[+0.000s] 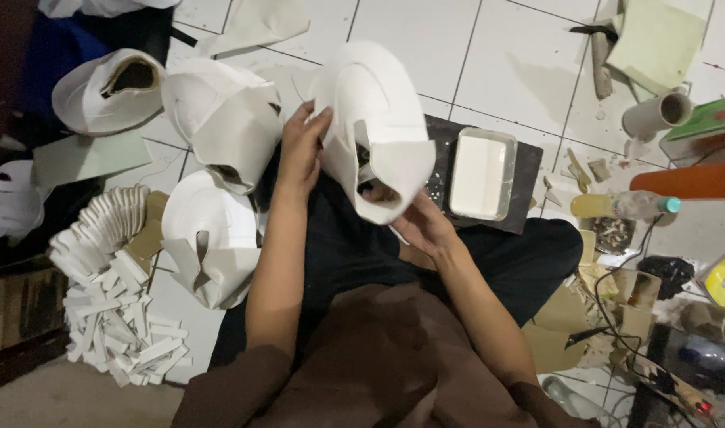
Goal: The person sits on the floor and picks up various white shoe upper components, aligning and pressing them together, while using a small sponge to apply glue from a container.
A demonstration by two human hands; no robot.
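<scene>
I hold up a white shoe upper over my lap, its open underside turned toward me. My left hand grips its left side, fingers spread along the edge. My right hand supports it from below, fingers reaching into the opening. Three more white shoe uppers lie on the floor to my left, one farther back and one nearer my knee.
A stack and heap of white strips lie at lower left. A white rectangular tray sits on a dark mat ahead. Right: an orange tube, a plastic bottle, a cardboard roll, scraps and cables on the tiled floor.
</scene>
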